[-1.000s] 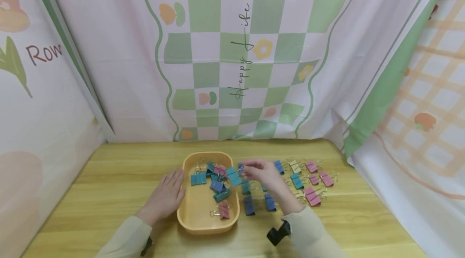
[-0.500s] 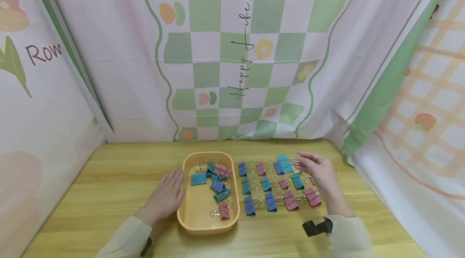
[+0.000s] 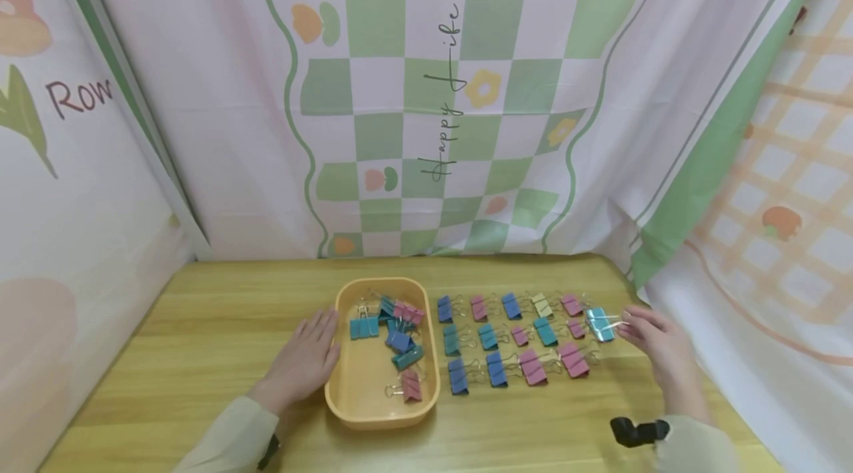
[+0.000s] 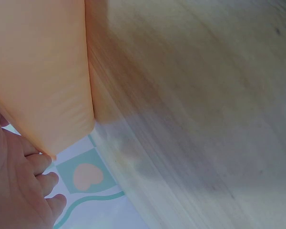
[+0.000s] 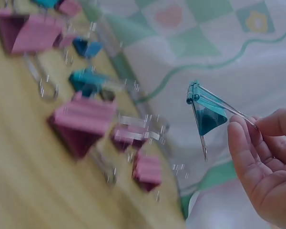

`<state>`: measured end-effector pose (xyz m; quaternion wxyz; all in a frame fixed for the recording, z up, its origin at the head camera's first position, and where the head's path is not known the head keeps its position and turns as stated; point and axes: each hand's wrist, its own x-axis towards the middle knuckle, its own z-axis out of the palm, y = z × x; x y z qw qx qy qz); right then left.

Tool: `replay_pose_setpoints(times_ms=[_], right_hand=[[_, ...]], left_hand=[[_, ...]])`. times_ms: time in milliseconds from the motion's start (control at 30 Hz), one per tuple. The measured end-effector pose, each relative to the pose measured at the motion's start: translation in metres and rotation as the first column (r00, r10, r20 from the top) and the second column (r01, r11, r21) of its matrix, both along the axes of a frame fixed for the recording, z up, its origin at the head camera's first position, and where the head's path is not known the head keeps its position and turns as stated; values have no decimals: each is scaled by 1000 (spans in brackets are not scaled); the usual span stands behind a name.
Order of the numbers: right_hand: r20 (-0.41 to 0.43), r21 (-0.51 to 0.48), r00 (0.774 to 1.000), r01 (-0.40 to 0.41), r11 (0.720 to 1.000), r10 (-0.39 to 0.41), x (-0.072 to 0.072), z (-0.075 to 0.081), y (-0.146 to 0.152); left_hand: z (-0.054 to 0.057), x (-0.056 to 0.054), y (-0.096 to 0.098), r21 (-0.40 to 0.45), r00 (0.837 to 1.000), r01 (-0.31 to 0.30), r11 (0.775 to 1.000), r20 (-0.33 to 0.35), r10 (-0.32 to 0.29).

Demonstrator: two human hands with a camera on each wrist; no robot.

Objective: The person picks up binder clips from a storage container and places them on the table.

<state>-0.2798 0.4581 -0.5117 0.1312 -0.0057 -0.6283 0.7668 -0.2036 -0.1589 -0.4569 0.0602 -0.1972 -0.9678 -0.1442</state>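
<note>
My right hand (image 3: 663, 351) pinches a teal binder clip (image 3: 601, 325) by a wire handle, at the right end of the laid-out clips. In the right wrist view the teal clip hangs above the table, and what lies beneath it is hidden in the head view. Fingers outstretched, my left hand (image 3: 303, 362) lies against the left side of a yellow tray (image 3: 380, 423). The left wrist view has its fingertips by the tray wall (image 4: 43, 71). Inside the tray are several loose binder clips, among them a pink one (image 3: 411, 386) and a blue one (image 3: 400, 342).
Right of the tray, binder clips stand in three rows: blue (image 3: 457, 377) and pink (image 3: 573, 360) in front, teal (image 3: 488, 337) and pink in the middle, blue, pink and yellow (image 3: 541, 305) behind. A patterned curtain (image 3: 373, 88) hangs along the table's back edge.
My right hand has carried the teal binder clip from above the tray's right edge, over the rows, to their right end. My left hand has stayed beside the tray.
</note>
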Motion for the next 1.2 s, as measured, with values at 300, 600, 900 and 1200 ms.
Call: replay_pose_setpoints(times_ms=[300,600,900,1200], right_hand=[[209,377,973,14,926,-100,52,49,-34],[278,383,957,-32,923,-82,60,51,-42],[274,579,924,64,813,-267,66,56,-34],[25,472,981,156,868,-190,64,124,-86]], left_hand=[[-2,-2,-1,-4,1000,-2,1000,-7,2],[-3,-2,-1,-8,1000,-4,1000,-8,4],[-2,-2,0,-12,1000,2,1000,2,-2],[1,0,1,14,1000,-1,1000,14,1]])
